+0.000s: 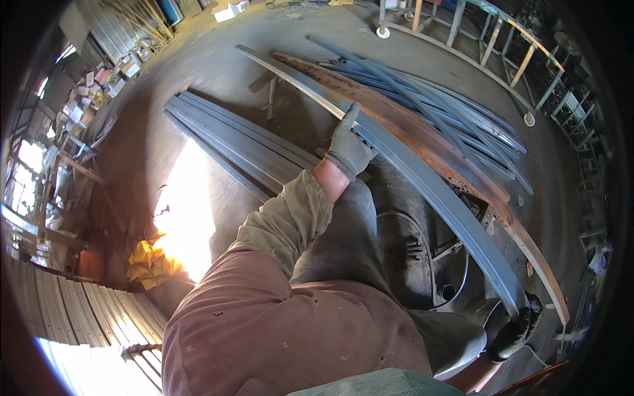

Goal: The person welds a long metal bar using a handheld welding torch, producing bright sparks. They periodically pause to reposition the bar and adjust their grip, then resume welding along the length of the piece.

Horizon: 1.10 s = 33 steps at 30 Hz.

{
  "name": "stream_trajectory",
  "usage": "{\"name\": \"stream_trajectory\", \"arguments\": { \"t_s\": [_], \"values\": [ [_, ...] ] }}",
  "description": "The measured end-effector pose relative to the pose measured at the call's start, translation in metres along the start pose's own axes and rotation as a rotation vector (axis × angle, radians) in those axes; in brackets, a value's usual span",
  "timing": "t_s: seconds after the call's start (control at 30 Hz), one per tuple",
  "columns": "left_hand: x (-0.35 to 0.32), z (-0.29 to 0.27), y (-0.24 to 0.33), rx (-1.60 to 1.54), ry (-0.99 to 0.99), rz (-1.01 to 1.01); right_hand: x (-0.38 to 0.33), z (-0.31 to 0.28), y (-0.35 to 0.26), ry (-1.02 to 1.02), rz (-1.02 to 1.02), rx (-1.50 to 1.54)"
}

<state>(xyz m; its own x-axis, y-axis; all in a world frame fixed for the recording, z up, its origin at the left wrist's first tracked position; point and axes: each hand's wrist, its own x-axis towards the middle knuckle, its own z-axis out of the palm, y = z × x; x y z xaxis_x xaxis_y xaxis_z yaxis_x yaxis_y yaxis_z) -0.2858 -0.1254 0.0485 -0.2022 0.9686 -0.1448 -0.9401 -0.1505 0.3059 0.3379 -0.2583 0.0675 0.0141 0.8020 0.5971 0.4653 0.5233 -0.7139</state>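
Head view: a long grey steel channel (422,178) is being held at two places along its length. The left hand (348,146), in a grey glove, is being closed around the channel near its middle, with the thumb pointing up along the edge. The right hand (518,330), in a dark glove, is being wrapped around the channel's near end, at the lower right. The channel is being kept off the floor, running from the right hand up and leftward past the left hand to its far end.

Just beyond the channel, a rusty brown steel strip (429,142) is lying roughly alongside it. Further beyond that strip, a loose bundle of thin grey bars (456,115) is lying on the floor. To the left of the channel, a flat stack of grey steel profiles (238,142) is resting on the concrete floor (158,132). Well to the left of the channel and nearer the person, a crumpled yellow cloth (150,263) is lying beside a bright sunlit patch. Corrugated metal sheeting (99,307) is lying below that cloth.
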Motion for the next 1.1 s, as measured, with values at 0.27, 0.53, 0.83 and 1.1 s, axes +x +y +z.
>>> {"name": "stream_trajectory", "arguments": {
  "t_s": [0.27,0.53,0.83,1.1],
  "values": [
    [0.067,-0.039,-0.027,0.019,-0.251,-0.115,0.025,-0.007,-0.026,-0.034,-0.2,-0.279],
    [0.048,0.009,-0.048,0.539,0.131,-0.214,0.053,0.079,0.01,-0.034,0.257,0.068],
    [0.083,-0.011,-0.057,0.823,0.153,-0.377,0.107,0.254,0.02,-0.37,0.328,0.253],
    [0.111,-0.026,-0.065,1.005,0.133,-0.417,0.142,0.362,0.047,-0.536,0.297,0.277]
  ]
}}
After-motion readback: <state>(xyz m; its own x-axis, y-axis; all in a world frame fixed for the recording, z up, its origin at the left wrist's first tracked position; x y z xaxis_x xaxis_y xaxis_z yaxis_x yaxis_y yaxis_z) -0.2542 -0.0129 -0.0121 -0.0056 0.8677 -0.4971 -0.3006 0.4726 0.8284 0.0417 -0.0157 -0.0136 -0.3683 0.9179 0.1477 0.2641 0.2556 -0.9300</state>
